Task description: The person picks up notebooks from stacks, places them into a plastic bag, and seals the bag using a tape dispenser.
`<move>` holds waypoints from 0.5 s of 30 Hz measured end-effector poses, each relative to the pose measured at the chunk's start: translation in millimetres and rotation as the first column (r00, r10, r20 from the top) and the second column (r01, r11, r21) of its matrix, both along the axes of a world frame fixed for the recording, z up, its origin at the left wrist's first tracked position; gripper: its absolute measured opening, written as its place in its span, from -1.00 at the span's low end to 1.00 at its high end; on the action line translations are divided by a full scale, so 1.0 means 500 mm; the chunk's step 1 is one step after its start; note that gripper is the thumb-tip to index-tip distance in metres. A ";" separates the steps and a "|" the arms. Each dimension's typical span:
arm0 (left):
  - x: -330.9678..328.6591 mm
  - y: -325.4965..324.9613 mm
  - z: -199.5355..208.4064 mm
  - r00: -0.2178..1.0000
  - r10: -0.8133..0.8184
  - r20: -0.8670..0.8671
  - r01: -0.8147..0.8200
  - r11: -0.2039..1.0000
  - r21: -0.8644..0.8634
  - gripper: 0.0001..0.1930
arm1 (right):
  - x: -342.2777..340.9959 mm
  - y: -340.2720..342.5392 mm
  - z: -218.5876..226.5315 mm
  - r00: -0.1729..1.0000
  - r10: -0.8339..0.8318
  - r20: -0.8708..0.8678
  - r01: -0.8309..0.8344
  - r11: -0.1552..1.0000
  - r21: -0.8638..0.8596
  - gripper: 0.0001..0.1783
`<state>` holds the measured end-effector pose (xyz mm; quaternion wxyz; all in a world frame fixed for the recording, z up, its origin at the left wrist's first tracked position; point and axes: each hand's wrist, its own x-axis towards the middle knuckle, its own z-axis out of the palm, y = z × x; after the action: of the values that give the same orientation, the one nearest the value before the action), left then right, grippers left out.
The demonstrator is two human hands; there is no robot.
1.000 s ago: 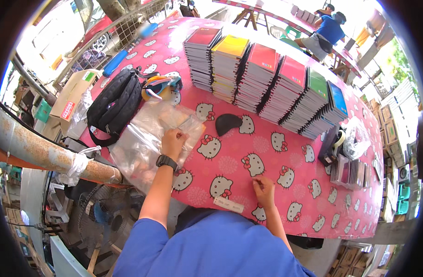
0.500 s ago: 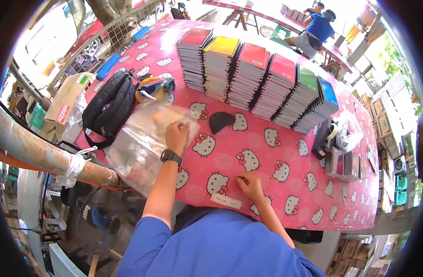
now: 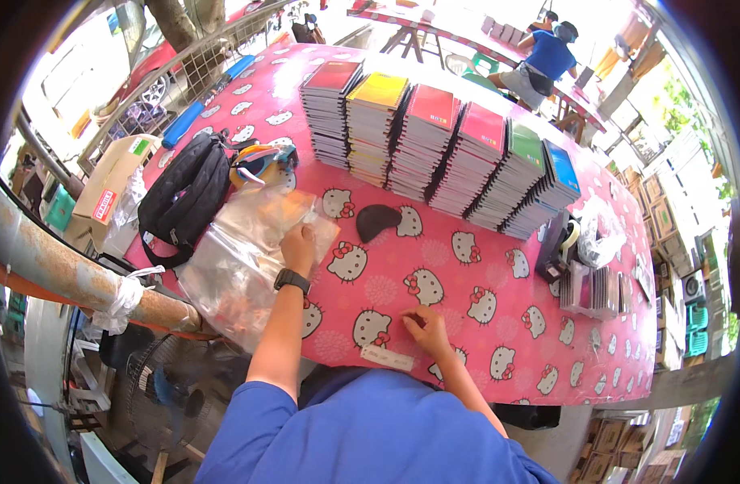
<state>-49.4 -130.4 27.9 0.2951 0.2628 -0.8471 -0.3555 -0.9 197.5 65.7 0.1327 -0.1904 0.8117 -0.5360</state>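
My left hand (image 3: 298,248), a dark watch on its wrist, is over a pile of clear plastic bags (image 3: 233,250). Its fingers are closed at the right side of the pile, pinching the plastic. My right hand (image 3: 428,329) hovers or rests low over the pink tablecloth (image 3: 443,379), thumb and forefinger slightly apart, nothing visible between them. A small white label strip (image 3: 387,358) lies just left of it, by the near edge. Beyond the hands is a black rounded piece (image 3: 376,223). Several stacks of spiral notebooks (image 3: 422,145) with red, yellow, green and blue covers stand behind.
At the left lie a black bag (image 3: 188,198) and a multicoloured item (image 3: 261,164). To the right are a tape dispenser (image 3: 560,246), a crumpled plastic bag (image 3: 601,239) and small packed stacks (image 3: 596,292). A rusty pipe (image 3: 87,266) runs beside the table; a fan (image 3: 164,387) stands below.
My left hand has drawn slightly nearer to me over the plastic bags, fingers curling in more. My right hand stays almost in place. The whole view has shifted a little.
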 end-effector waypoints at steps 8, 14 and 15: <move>0.100 -0.179 0.055 0.879 0.411 -0.239 0.291 -0.066 0.955 -0.85 | -0.009 -0.008 0.005 0.989 -0.027 0.144 0.050 0.987 -0.153 -0.85; 0.160 -0.195 0.146 0.769 0.450 -0.454 0.413 0.192 0.890 -0.82 | -0.028 -0.143 0.095 0.814 0.271 -0.514 -0.288 0.956 0.048 -0.77; 0.150 -0.163 0.185 0.733 0.462 -0.499 0.340 0.387 0.857 -0.82 | -0.028 -0.154 0.109 0.802 0.302 -0.515 -0.325 0.945 0.048 -0.75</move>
<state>25.8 -211.8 120.4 0.3979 0.2653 -0.3207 -0.8176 -14.9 120.3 120.4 -0.0068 -0.4609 0.7631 -0.4530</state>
